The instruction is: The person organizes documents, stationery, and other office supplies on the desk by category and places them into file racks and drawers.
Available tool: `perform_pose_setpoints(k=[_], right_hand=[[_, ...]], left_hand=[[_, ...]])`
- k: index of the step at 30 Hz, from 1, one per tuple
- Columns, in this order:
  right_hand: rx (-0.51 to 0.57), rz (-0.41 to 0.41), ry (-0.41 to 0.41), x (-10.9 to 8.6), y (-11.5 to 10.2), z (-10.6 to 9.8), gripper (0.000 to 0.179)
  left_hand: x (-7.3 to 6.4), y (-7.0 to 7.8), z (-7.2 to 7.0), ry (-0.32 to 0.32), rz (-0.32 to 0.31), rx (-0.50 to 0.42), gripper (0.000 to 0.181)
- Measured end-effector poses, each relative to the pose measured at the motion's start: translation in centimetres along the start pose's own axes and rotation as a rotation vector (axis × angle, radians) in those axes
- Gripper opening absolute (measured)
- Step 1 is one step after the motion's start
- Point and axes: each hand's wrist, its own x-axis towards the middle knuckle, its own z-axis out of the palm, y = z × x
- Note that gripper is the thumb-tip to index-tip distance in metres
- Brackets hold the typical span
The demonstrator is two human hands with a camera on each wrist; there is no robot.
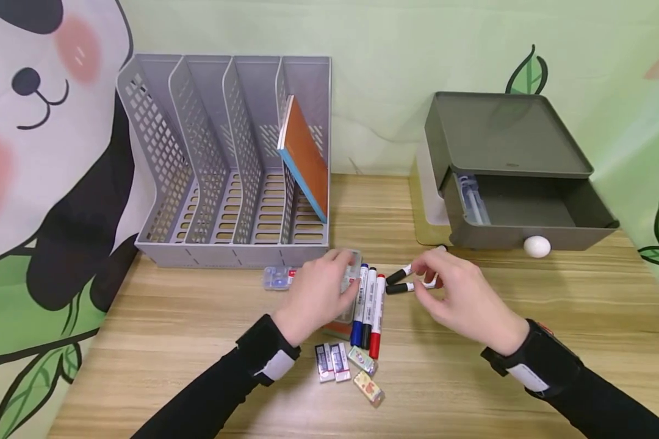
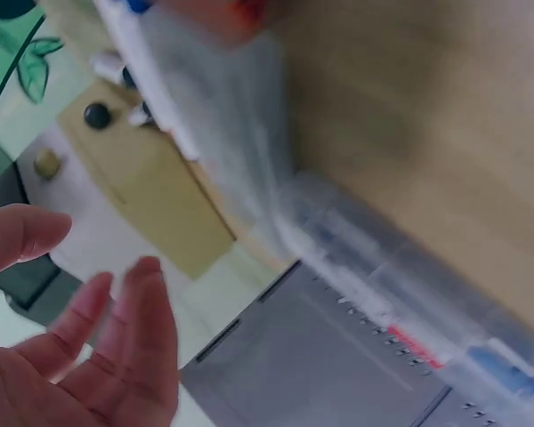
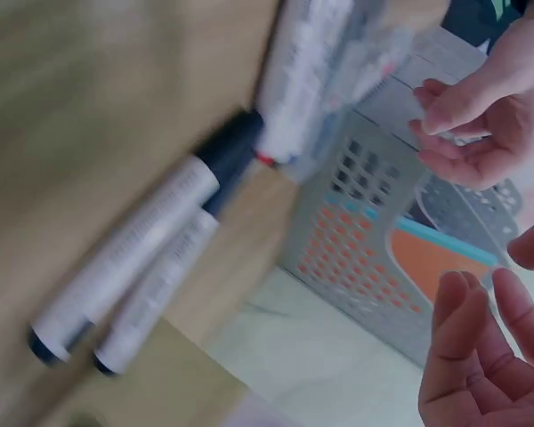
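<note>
My left hand (image 1: 315, 296) hovers over a clear plastic case (image 1: 354, 262), fingers relaxed. The left wrist view shows the same hand (image 2: 98, 347) with nothing between thumb and fingers. Right of the case, blue (image 1: 359, 305), black (image 1: 369, 299) and red (image 1: 379, 311) markers lie side by side. My right hand (image 1: 469, 299) is above two black-capped markers (image 1: 399, 288), partly covering them in the head view. In the right wrist view both markers (image 3: 160, 218) lie on the table, apart from the loosely bent fingers (image 3: 458, 311).
Several erasers (image 1: 340, 361) lie near the front. Another clear case (image 1: 276, 278) sits left of my left hand. Behind stands a grey file rack (image 1: 230, 256) with an orange notebook (image 1: 307, 155). At right, a dark drawer unit (image 1: 516, 134) has its drawer pulled out, a clear packet (image 1: 473, 201) inside.
</note>
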Motion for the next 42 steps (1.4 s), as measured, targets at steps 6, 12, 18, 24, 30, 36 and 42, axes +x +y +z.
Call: perform_pose_setpoints(k=[6,12,18,24,30,36,42], right_hand=[[0.028,0.094,-0.114,-0.6,1.1,1.9,0.017],[0.048,0.131,-0.160,-1.0,2.0,3.1,0.016],[0.062,0.170,-0.196,-1.1,2.5,3.9,0.016],[0.064,0.188,-0.211,-1.3,2.8,4.4,0.017],[0.078,0.195,-0.210,-1.4,2.9,4.5,0.018],[0.092,0.201,-0.204,-1.5,3.1,4.6,0.018],[0.123,0.225,-0.195,-1.3,3.1,4.6,0.018]], left_hand=[[-1.5,0.4,1.1,-0.096,-0.133,0.095,0.053],[-2.2,0.6,2.4,-0.140,-0.207,0.091,0.063],[-2.2,0.8,3.0,-0.133,-0.253,0.074,0.059],[-2.1,1.0,3.2,-0.155,-0.286,0.078,0.062],[-1.9,1.0,3.5,-0.131,-0.236,0.128,0.060],[-1.9,0.7,3.6,-0.104,-0.191,0.124,0.053],[-1.9,0.6,2.9,-0.085,-0.162,0.052,0.058]])
